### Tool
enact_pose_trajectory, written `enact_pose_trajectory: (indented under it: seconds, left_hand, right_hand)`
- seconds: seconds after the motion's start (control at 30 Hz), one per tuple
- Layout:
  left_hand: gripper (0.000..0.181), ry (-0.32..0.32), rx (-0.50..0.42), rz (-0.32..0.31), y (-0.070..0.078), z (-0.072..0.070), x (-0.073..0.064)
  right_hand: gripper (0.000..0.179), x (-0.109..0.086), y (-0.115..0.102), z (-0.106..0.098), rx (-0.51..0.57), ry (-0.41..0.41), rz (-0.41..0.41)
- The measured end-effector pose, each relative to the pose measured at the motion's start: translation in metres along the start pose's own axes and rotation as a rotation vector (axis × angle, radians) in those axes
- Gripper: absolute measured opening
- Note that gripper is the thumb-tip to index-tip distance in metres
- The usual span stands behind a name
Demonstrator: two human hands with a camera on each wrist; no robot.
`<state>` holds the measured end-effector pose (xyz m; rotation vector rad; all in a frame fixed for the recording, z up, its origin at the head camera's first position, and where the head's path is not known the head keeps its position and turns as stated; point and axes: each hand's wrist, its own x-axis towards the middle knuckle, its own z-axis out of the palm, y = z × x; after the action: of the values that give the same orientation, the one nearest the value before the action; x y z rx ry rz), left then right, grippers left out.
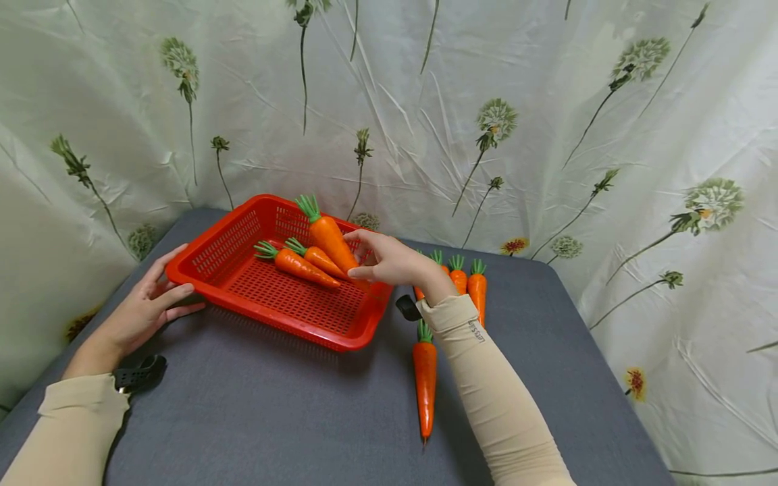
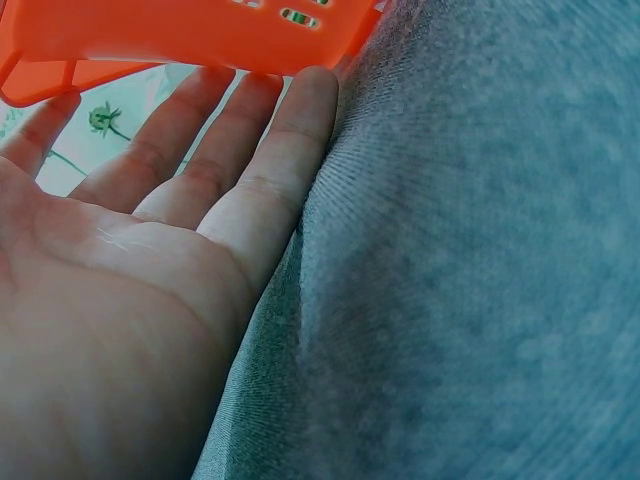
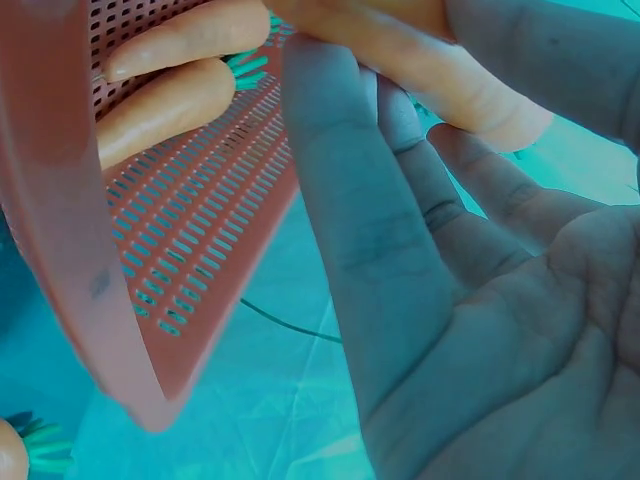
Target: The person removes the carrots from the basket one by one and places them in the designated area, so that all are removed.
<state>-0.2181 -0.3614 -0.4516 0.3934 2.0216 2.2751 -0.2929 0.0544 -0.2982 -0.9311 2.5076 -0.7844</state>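
My right hand (image 1: 389, 260) pinches a carrot (image 1: 331, 239) between thumb and fingers, holding it slantwise over the right part of a red slotted basket (image 1: 267, 300). Its green top points to the back left. Below it, two carrots (image 1: 300, 266) lie side by side inside the basket, their tips toward the right. In the right wrist view the held carrot (image 3: 470, 90) runs across the fingers, and part of it is out of frame. At the basket's left end, my left hand (image 1: 136, 314) has its fingers nearly straight, with the fingertips (image 2: 315, 90) touching the basket's outer side.
A single carrot (image 1: 425, 385) lies on the grey table (image 1: 261, 418) to the right of the basket. Several more carrots (image 1: 477, 290) lie in a row behind my right forearm, partly hidden by it. A flower-printed curtain (image 1: 413, 121) hangs behind the table.
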Motion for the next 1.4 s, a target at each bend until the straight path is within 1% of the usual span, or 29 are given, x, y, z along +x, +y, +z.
enact_pose_trajectory:
  seconds: [0.13, 0.33, 0.47, 0.67, 0.8, 1.0, 1.17, 1.3, 1.4]
  left_hand:
    - [0.074, 0.004, 0.004, -0.005, 0.0, 0.0, 0.0]
    - [0.074, 0.009, 0.011, -0.016, 0.001, 0.0, -0.001]
    - [0.074, 0.015, 0.019, -0.024, 0.001, 0.001, -0.001]
    - [0.074, 0.02, 0.024, -0.028, 0.002, 0.002, 0.0]
    - [0.074, 0.018, 0.026, -0.028, 0.002, 0.002, 0.0]
    - [0.074, 0.017, 0.028, -0.031, 0.002, 0.002, 0.0]
    - [0.074, 0.014, 0.023, -0.026, 0.002, 0.002, 0.0]
    - [0.074, 0.017, 0.025, -0.031, 0.002, 0.002, -0.001]
    - [0.074, 0.022, 0.03, -0.038, 0.002, 0.002, -0.001]
  right_hand:
    - [0.063, -0.008, 0.001, -0.002, 0.035, 0.006, 0.0]
    - [0.064, -0.019, 0.003, -0.004, 0.059, 0.023, -0.013]
    - [0.063, -0.026, 0.007, -0.004, 0.1, 0.035, -0.006]
    - [0.061, -0.039, 0.013, -0.003, 0.158, 0.068, -0.006]
    - [0.061, -0.049, 0.017, -0.004, 0.174, 0.09, -0.012]
    - [0.064, -0.066, 0.02, -0.005, 0.179, 0.113, 0.017]
    - [0.063, -0.079, 0.026, -0.003, 0.226, 0.135, 0.027]
    - [0.062, -0.09, 0.03, -0.001, 0.27, 0.134, 0.058]
    - [0.062, -0.098, 0.032, 0.0, 0.261, 0.144, 0.083]
